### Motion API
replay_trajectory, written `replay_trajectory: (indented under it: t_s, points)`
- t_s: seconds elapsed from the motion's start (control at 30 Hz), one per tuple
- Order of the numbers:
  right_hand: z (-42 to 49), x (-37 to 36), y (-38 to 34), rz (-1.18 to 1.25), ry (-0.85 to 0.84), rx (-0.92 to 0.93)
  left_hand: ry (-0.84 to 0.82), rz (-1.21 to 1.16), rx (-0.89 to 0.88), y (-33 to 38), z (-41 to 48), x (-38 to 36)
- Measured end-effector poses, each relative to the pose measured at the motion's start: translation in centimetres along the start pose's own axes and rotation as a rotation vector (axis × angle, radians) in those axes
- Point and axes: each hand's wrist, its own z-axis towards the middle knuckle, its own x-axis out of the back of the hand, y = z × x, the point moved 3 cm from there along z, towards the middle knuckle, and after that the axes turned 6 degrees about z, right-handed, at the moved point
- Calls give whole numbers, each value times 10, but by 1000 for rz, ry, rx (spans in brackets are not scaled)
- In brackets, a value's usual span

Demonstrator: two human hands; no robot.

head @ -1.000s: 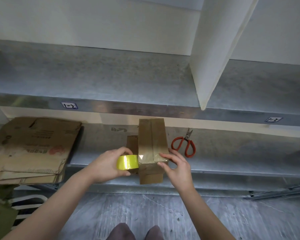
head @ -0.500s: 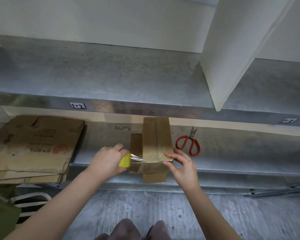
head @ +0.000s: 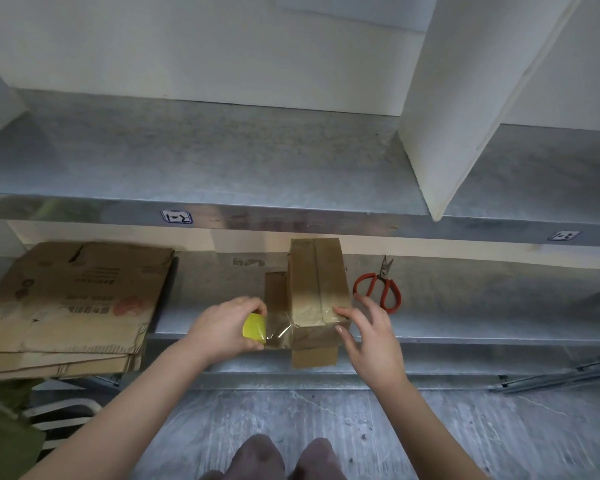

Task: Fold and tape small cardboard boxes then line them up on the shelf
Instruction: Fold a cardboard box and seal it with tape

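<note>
I read the cardboard box [head: 317,289] on the lower shelf [head: 465,327], long axis 12-to-6. Left hand [head: 222,327] at its 9 clutches the yellow tape roll [head: 254,328], strip taut to the box. Right hand [head: 368,337] at 3, fingers flat, pins the tape end.

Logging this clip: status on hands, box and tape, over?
Left hand grips yellow tape roll, strip stretched to box. Right hand presses strip onto box. Scissors lie right of box.

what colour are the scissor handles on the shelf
Red-orange. The scissors lie right of the cardboard box, clearest in the head view.
</note>
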Motion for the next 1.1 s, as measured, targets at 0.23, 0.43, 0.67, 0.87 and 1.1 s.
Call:
replay_trajectory:
  t_s: [0.23, 0.43, 0.67, 0.87, 1.1]
  points:
    - [-11, 4, 1, -104, -15, 39, -11, 52, 18, 4, 5, -4]
    - [-8, 21, 22, -81, -31, 110, 59, 2, 103, 16, 5, -8]
    - [31, 19, 106, -213, -131, -38, 43, -21, 172, 24, 3, -10]
    - [59, -21, 136, -357, -392, -167, 50, -25, 197, 25, 0, -14]
    - [65, -21, 129, -391, -323, -170, 14, -94, 247, 32, -7, -25]
